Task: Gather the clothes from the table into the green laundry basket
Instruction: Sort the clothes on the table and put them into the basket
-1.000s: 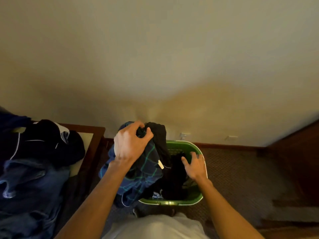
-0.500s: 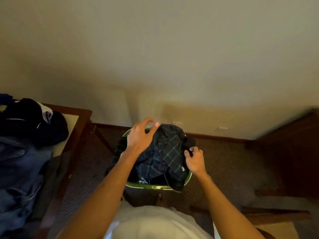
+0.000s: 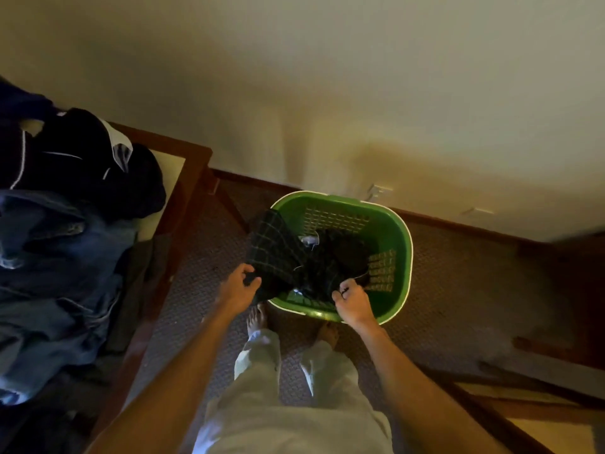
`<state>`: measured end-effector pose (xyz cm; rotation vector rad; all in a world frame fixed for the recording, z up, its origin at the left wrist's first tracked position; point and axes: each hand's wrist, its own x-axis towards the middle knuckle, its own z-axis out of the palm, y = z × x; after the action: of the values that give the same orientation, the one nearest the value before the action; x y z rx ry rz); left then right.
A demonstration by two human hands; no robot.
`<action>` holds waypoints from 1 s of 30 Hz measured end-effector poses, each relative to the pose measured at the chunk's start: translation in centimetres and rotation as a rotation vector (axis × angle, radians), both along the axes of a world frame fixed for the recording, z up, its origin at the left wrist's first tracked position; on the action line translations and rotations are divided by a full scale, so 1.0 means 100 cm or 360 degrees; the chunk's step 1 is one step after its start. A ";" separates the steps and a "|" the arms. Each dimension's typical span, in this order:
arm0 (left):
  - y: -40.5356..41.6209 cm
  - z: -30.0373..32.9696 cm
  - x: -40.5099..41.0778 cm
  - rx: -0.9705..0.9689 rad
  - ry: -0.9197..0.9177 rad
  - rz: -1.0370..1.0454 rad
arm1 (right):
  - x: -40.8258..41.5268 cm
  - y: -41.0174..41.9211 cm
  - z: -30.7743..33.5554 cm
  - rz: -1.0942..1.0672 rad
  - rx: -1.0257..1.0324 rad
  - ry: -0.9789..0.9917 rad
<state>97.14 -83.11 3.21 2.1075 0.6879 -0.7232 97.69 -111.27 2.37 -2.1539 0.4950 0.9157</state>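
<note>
Plaid garment (image 3: 281,253) now down in the green laundry basket (image 3: 397,234), no longer bunched up high in the left hand as a second ago; lowered and spread since then, though part still draped over the near-left rim. Left hand (image 3: 237,290) pinching the plaid fabric's hanging edge just outside the rim; right hand (image 3: 352,298) closed on dark cloth at the near rim, likely the same garment, hard to tell. Judged as the tuck-in stage of this drop: overhang still to be pushed inside before release. Dark blue-green check, soft and limp, heaped over other black clothes (image 3: 343,247) already in the basket. Plenty left on the table (image 3: 183,191): dark jacket (image 3: 82,165) with white piping, blue denim (image 3: 55,257) beside it.
</note>
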 end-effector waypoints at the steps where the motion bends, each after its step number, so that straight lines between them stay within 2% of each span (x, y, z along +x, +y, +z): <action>1: 0.005 -0.018 0.001 0.0002 0.0034 0.0009 | 0.003 0.009 -0.006 0.0012 0.0015 0.0004; 6: 0.016 -0.086 0.008 -0.0103 0.0030 0.0077 | 0.022 0.063 -0.048 0.0190 0.0132 -0.0070; 9: 0.016 -0.112 0.010 -0.0213 -0.0004 -0.0024 | 0.036 0.100 -0.079 0.0326 0.0292 -0.0118; 14: 0.014 -0.125 0.000 0.0033 0.0002 -0.0038 | 0.060 0.154 -0.128 0.0177 0.0582 -0.0160; 17: 0.023 -0.115 0.002 0.0023 0.0044 -0.0037 | 0.059 0.170 -0.138 0.0233 0.0401 -0.0183; 19: 0.029 -0.099 0.006 0.0049 0.0002 -0.0076 | 0.055 0.168 -0.127 0.0163 0.0274 -0.0319; 22: 0.031 -0.063 0.010 -0.0046 -0.0138 -0.0018 | 0.050 0.142 -0.077 -0.0021 0.0500 -0.0491; 25: 0.020 -0.023 0.013 -0.0201 -0.0274 0.0015 | 0.046 0.092 -0.012 -0.0340 0.0542 -0.0547; 28: 0.001 0.008 0.022 -0.0317 -0.0330 0.0068 | 0.050 0.036 0.035 -0.0777 0.0271 -0.1011; 30: -0.014 0.020 0.029 -0.0397 -0.0344 0.0081 | 0.057 0.009 0.032 -0.0753 -0.0077 -0.1261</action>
<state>100.07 -84.46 5.25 1.8975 0.5034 -0.5144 103.35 -110.33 5.59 -2.0916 0.5707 -0.2202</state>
